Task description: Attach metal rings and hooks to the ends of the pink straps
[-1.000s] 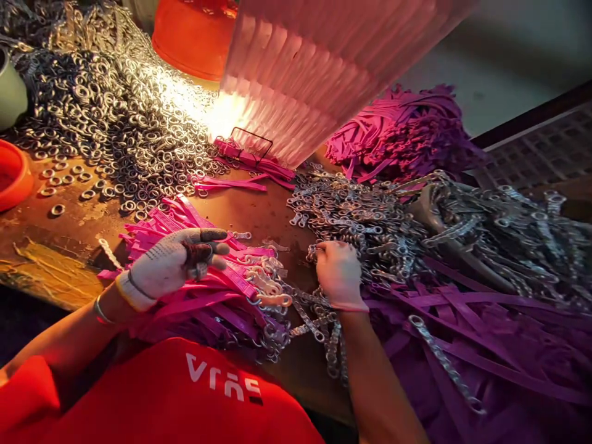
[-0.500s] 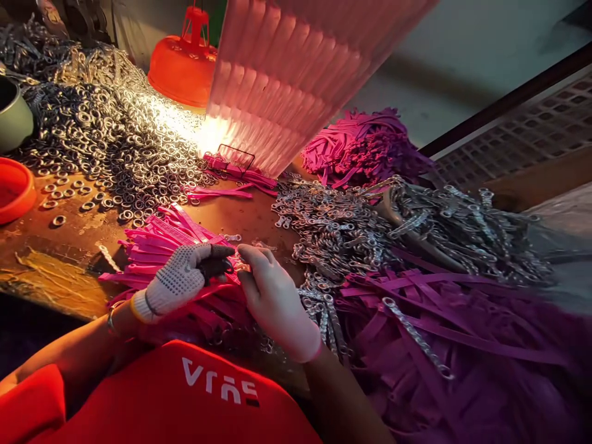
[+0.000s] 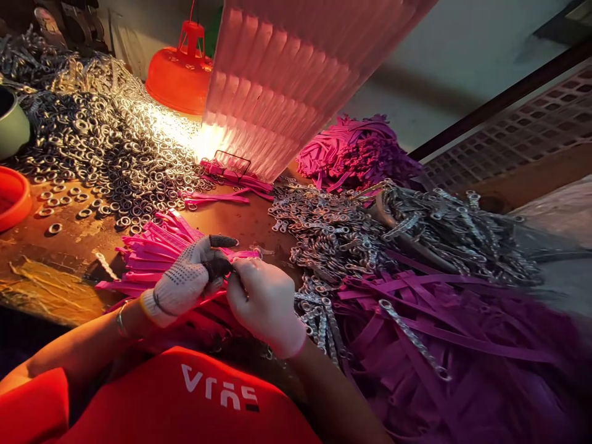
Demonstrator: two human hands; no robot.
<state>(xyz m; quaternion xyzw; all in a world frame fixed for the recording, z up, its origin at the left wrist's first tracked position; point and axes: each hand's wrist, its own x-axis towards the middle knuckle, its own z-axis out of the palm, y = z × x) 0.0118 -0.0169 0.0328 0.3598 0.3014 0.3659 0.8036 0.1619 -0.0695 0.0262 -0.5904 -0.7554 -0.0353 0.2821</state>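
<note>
My left hand (image 3: 192, 271) wears a white dotted glove with dark fingertips. Its thumb and fingers close on a pink strap (image 3: 245, 253), a short piece of which shows just above the knuckles, while the index finger points outward. Against those fingertips presses my right hand (image 3: 264, 300), in a plain white glove, its fingers pinched at the same spot. Any small part between the fingertips is hidden. Beneath and behind both hands spreads a bundle of pink straps (image 3: 147, 251).
Metal rings (image 3: 92, 132) are heaped at the back left under a red lamp (image 3: 178, 77). A corrugated sheet (image 3: 272, 86) hangs mid-view. Silvery braided links (image 3: 333, 222) are piled right of my hands, with purple straps (image 3: 444, 333) nearer me. An orange bowl (image 3: 16, 200) sits far left.
My right hand has turned and moved slightly left, knuckles now higher and fingers curled tighter against my left fingertips. My left index finger has straightened. The whole view has shifted a little.
</note>
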